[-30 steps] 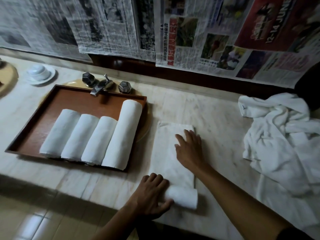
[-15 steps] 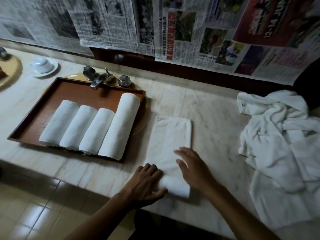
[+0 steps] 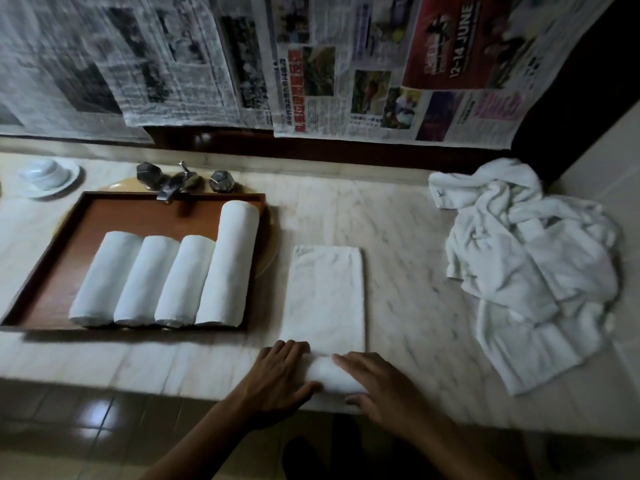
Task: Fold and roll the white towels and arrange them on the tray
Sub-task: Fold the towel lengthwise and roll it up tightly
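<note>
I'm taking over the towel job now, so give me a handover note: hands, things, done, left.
Hands: left hand and right hand both grip the rolled near end of the folded towel on the counter.
Things: four rolled towels lie side by side on the tray; a heap of loose towels lies at the right.
Done: four rolls, fifth just begun.
Left: finish rolling, place it on the tray, then the heap.
</note>
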The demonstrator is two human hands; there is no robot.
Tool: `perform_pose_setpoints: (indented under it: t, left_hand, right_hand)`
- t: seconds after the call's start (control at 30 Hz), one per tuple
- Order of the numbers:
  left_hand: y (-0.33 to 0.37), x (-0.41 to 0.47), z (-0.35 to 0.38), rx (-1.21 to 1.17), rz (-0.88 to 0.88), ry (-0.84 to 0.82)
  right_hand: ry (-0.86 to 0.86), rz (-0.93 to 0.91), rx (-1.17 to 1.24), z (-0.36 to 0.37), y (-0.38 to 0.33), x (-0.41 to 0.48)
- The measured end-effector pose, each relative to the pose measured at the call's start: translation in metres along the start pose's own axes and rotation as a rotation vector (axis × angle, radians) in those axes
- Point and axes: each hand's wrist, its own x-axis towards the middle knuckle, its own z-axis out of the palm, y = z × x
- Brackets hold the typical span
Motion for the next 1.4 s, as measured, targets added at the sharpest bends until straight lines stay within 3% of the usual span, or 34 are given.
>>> perform_pose_setpoints:
  t: [0.1,0.23,0.4,0.57,0.7,0.8,0.97,1.13,1.27,1.4]
  left_hand:
    - [-0.009,-0.026,0.006,-0.110,0.040,0.061]
    - [-0.020,-0.045,0.017,-0.064,0.077,0.137]
    - [-0.024,-0.045,0.008,0.007,0.072,0.086]
    - [-0.025,-0.030,-0.003,0.026,0.095,0.071]
    - [-0.025,-0.010,-0.013,0.051,0.047,-0.028]
    - [-0.022,0.003,-0.023,0.101,0.018,-0.141]
    - [-0.029,0.017,-0.030,-0.079,-0.072,-0.258]
    - [-0.033,0.010,-0.029,-0.640,-0.333,-0.051]
    - [-0.031,0.005,-0.019,-0.641,-0.449,0.093]
    - [-0.027,0.013,-0.022,-0.540,-0.457,0.123]
  right_hand:
    - [0.016,0.059,0.043,0.004,-0.013,-0.012]
    - [0.061,0.061,0.076,0.007,-0.018,-0.017]
    - [0.166,0.087,0.093,0.012,-0.016,-0.018]
    - [0.163,0.131,-0.038,0.007,-0.018,-0.007]
    - [0.266,0.177,-0.115,0.010,-0.024,-0.002]
    - [0.412,0.067,-0.143,0.014,-0.041,-0.001]
    - [0.303,0.009,-0.314,0.032,-0.043,-0.007]
    - [0.180,0.076,-0.361,0.030,-0.034,0.003]
    - [0.155,0.112,-0.353,0.022,-0.035,0.013]
    - [0.145,0.161,-0.346,0.010,-0.039,0.024]
